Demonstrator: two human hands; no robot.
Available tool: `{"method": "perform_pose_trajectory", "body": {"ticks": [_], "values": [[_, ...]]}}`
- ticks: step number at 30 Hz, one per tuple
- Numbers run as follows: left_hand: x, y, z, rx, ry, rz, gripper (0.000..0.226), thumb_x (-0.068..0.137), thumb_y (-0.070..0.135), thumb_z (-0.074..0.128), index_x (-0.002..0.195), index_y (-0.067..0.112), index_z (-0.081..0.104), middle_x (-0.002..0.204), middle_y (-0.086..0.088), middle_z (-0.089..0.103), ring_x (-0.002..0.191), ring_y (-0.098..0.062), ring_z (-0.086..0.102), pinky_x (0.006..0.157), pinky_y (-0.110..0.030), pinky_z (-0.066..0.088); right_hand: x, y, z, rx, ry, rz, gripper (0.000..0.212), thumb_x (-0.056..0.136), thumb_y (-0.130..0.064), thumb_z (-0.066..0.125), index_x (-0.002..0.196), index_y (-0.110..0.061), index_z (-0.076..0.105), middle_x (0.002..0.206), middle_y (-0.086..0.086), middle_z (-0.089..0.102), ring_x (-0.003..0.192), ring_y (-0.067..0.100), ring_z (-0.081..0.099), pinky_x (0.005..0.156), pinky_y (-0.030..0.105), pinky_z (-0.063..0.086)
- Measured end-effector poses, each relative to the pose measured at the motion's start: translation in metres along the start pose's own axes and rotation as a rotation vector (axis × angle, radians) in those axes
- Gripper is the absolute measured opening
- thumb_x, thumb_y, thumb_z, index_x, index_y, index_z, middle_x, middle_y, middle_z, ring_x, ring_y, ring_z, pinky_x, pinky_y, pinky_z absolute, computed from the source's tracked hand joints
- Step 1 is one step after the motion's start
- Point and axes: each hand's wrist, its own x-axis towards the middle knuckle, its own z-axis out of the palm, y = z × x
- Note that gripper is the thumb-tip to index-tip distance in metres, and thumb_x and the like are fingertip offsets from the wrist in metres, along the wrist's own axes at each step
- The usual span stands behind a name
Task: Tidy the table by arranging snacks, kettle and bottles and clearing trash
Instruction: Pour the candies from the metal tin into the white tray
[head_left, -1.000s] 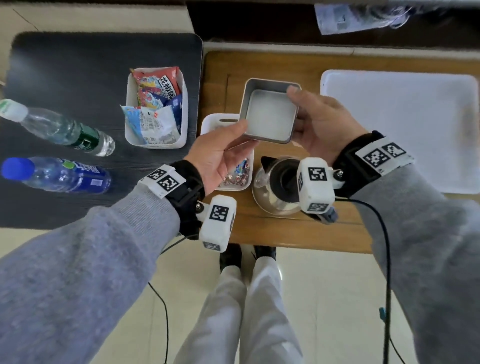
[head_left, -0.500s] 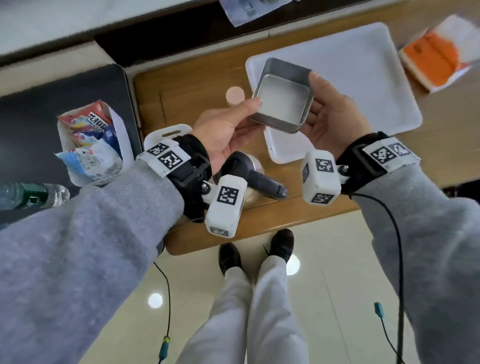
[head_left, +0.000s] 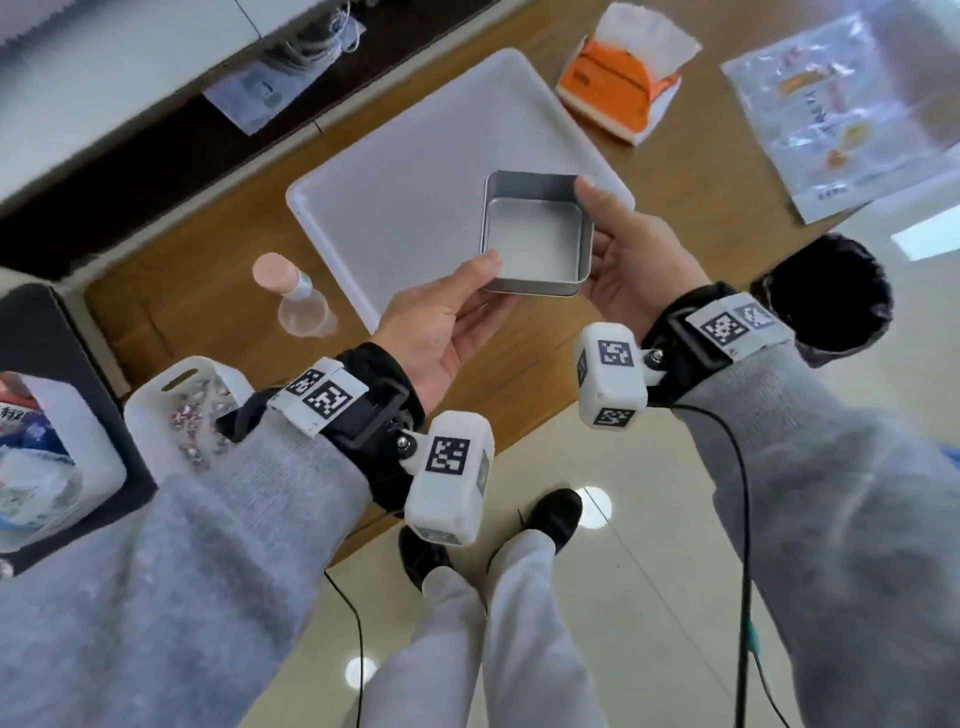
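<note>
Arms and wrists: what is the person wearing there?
Fuzzy grey sleeves cover both arms. Each wrist has a black strap with a white tag of black square code patterns, plus a white box bearing similar codes. Thin black cables hang down.

Little can be read; at 9 o'clock a red snack packet (head_left: 11, 410) shows part of a Chinese character, cut off by the frame edge; at 2 o'clock a clear plastic bag (head_left: 841, 104) carries blurred, illegible print; the wrist tags (head_left: 327, 397) bear only square black-and-white code patterns.
</note>
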Motion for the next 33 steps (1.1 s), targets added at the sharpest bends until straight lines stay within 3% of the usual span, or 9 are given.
{"method": "perform_pose_trajectory", "body": {"ticks": [10, 17, 22, 26, 31, 33], "values": [[-0.035, -0.041, -0.035, -0.146, 0.071, -0.021, 0.038, 0.084, 0.022, 0.075, 0.118, 0.006, 0.066, 0.11, -0.012, 0.075, 0.102, -0.02, 0.072, 0.088, -0.029, 0.058, -0.019, 0.028, 0.015, -0.142, -0.044, 0.123, 0.042, 0.099, -0.035, 0.063, 0.123, -0.001, 0.067, 0.1, 0.015, 0.075, 0.082, 0.022, 0.073, 0.068, 0.029, 0.062], [-0.075, -0.062, -0.079, -0.243, 0.167, 0.037, 0.04, 0.084, 0.021, 0.075, 0.12, 0.006, 0.066, 0.113, -0.014, 0.073, 0.108, -0.023, 0.07, 0.097, -0.033, 0.055, -0.042, 0.06, 0.052, -0.199, -0.155, 0.193, 0.04, 0.098, -0.036, 0.064, 0.121, -0.003, 0.068, 0.097, 0.013, 0.076, 0.078, 0.02, 0.075, 0.065, 0.028, 0.061], [-0.12, -0.085, -0.122, -0.294, 0.264, 0.094, 0.038, 0.086, 0.023, 0.073, 0.119, 0.006, 0.066, 0.112, -0.013, 0.074, 0.108, -0.022, 0.07, 0.091, -0.029, 0.057, -0.07, 0.102, 0.088, -0.267, -0.243, 0.241, 0.039, 0.097, -0.036, 0.065, 0.121, -0.005, 0.068, 0.108, 0.017, 0.073, 0.091, 0.026, 0.071, 0.077, 0.034, 0.061], [-0.156, -0.108, -0.149, -0.35, 0.327, 0.171, 0.039, 0.086, 0.024, 0.073, 0.12, 0.007, 0.066, 0.112, -0.013, 0.074, 0.108, -0.022, 0.07, 0.096, -0.032, 0.055, -0.102, 0.127, 0.112, -0.284, -0.316, 0.251, 0.035, 0.097, -0.033, 0.066, 0.12, -0.007, 0.068, 0.113, 0.017, 0.071, 0.103, 0.028, 0.068, 0.086, 0.036, 0.06], [-0.195, -0.147, -0.171, -0.375, 0.409, 0.234, 0.041, 0.086, 0.025, 0.073, 0.122, 0.007, 0.065, 0.114, -0.012, 0.073, 0.109, -0.023, 0.07, 0.097, -0.033, 0.054, -0.15, 0.16, 0.118, -0.283, -0.375, 0.282, 0.018, 0.099, -0.029, 0.064, 0.106, -0.014, 0.071, 0.104, 0.008, 0.076, 0.095, 0.022, 0.073, 0.087, 0.034, 0.059], [-0.211, -0.17, -0.176, -0.377, 0.426, 0.234, 0.038, 0.087, 0.025, 0.072, 0.121, 0.008, 0.065, 0.115, -0.011, 0.073, 0.107, -0.021, 0.07, 0.095, -0.032, 0.055, -0.167, 0.178, 0.11, -0.317, -0.357, 0.306, 0.018, 0.099, -0.028, 0.064, 0.109, -0.014, 0.07, 0.112, 0.01, 0.074, 0.099, 0.022, 0.07, 0.089, 0.033, 0.057]]}}
